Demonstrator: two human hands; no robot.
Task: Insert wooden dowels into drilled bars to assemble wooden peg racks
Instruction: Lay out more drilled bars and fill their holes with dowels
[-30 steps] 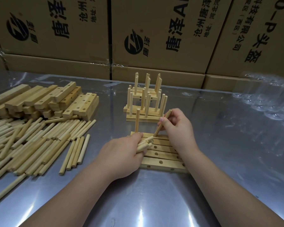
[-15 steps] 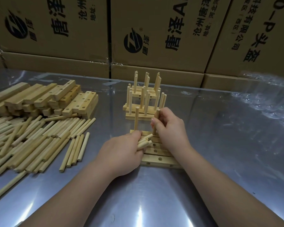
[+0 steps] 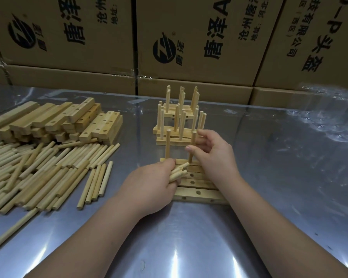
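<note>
Working a row of flat drilled bars on the glossy metal table: nearest bars show empty round holes, left hand clutches a bundle of spare dowels, right hand pinches a second dowel upright at the farthest bar, beside one standing peg. Early in this batch, I judge; most holes unfilled. Beyond stand finished racks, stacked; far left lie smooth pale loose dowels and square-edged bar stock.

two dowels upright in flat bars
</note>
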